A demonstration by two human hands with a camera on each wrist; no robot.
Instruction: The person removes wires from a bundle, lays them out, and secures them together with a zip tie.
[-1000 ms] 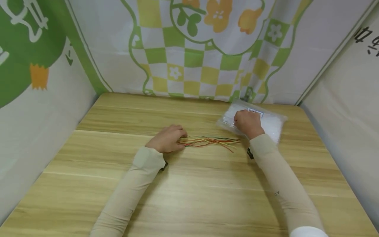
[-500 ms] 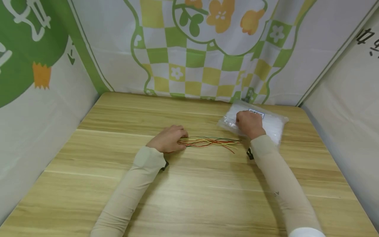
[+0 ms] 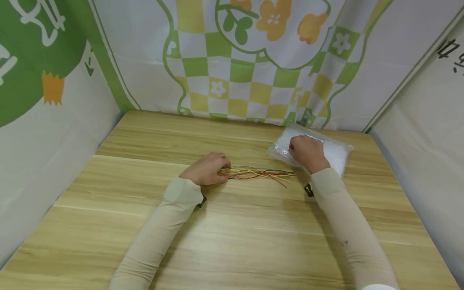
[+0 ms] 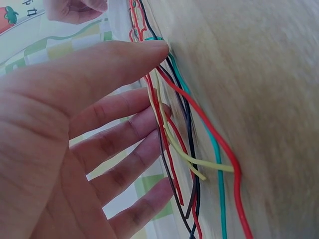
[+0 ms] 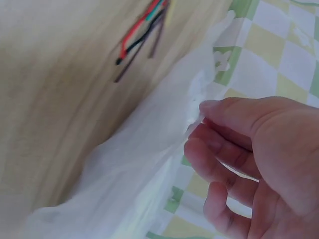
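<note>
My left hand rests on the wood table over one end of a bundle of thin wires, coloured red, yellow, green and dark. In the left wrist view the thumb and fairly straight fingers lie loosely to either side of the wires, a gap showing between them. At the back right, a clear plastic bag with white contents and a printed label lies flat. My right hand is over it, fingers curled. From the right wrist, thumb and index finger pinch the edge of the bag.
The wires' free ends point toward the bag. Patterned cloth hangs along the table's back edge, and white cloth walls stand on both sides. Small black pieces show under both wrists.
The head view shifts slightly and the right forearm edges a little to the right. Both hands keep their places at the wires and the bag.
</note>
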